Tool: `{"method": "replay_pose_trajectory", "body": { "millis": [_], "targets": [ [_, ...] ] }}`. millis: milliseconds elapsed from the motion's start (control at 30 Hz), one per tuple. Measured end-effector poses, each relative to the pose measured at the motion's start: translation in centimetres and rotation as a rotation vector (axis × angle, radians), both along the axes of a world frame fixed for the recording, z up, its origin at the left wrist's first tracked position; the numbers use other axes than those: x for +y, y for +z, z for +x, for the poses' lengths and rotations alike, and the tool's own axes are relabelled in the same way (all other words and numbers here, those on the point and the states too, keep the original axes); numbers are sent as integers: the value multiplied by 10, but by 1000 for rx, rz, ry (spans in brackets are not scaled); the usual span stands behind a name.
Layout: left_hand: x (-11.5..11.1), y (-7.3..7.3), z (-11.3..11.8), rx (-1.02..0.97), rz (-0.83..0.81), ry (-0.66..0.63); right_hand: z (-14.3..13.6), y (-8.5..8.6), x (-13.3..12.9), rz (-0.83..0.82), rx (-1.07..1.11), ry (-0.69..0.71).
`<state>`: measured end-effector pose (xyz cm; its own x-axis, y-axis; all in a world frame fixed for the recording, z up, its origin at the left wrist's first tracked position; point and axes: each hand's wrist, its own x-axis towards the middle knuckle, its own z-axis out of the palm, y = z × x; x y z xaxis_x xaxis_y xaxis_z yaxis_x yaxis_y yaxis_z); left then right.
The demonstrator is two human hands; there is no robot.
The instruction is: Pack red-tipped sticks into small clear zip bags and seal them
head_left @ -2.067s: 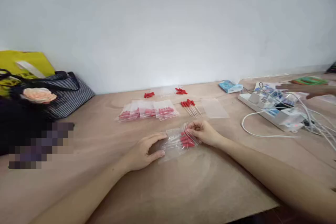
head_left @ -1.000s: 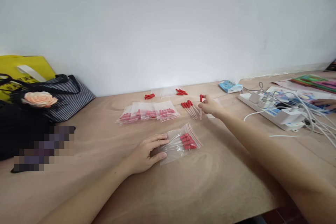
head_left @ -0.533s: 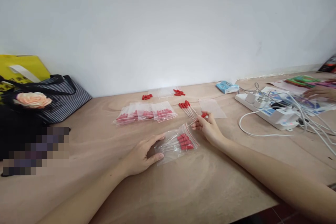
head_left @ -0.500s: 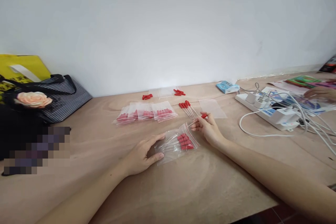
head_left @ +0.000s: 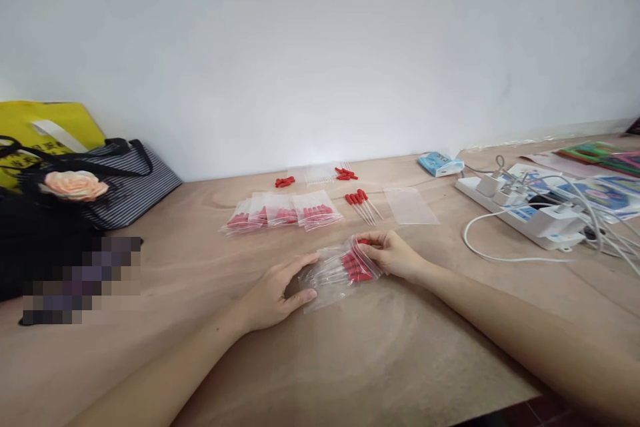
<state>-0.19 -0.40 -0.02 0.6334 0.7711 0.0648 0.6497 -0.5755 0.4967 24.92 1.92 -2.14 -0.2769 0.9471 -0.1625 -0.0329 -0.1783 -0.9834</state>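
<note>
A clear zip bag (head_left: 320, 290) lies on the table between my hands, with several thin white droppers with red bulbs (head_left: 356, 265) inside. At its left end rests my left hand (head_left: 273, 293), thumb and fingers spread apart on the bag's edges. My right hand (head_left: 393, 255) is closed at the bag's mouth, pinching a dropper (head_left: 363, 241); its red bulb shows by the fingers and its stem is inside the bag. Just beyond are several loose droppers (head_left: 357, 198), fanned out. Right of them lies a flat clear bag (head_left: 411, 205).
Filled bags (head_left: 315, 213) overlap in a row at centre left. Near the wall lie more droppers (head_left: 346, 174) and red bulbs (head_left: 285, 181). A white power strip (head_left: 525, 223) with chargers and cables and a blue packet (head_left: 440, 163) stand right. A striped bag (head_left: 130, 190) sits left.
My right hand has moved left and down to the bag's mouth, bringing the dropper's stem into the bag. My left hand stays on the bag. A hand at the far right has left view.
</note>
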Motion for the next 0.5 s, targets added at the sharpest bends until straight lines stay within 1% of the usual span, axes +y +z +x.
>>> {"method": "replay_pose_trajectory", "body": {
  "millis": [67,133,233,367,433,500],
  "targets": [
    [0,0,0,13,-1,-1,2,3,1,-3,-61,63],
    [-1,1,0,21,-6,0,5,5,3,26,-139,98],
    [-1,1,1,19,-8,-1,7,5,6,61,-201,38],
    [-2,1,1,11,-12,4,0,-3,10,49,-209,-72],
    [-2,2,1,8,-12,11,-4,-6,11,70,-210,-72],
    [-2,2,2,-6,-5,10,-6,-7,12,100,-189,-8]
  ]
}}
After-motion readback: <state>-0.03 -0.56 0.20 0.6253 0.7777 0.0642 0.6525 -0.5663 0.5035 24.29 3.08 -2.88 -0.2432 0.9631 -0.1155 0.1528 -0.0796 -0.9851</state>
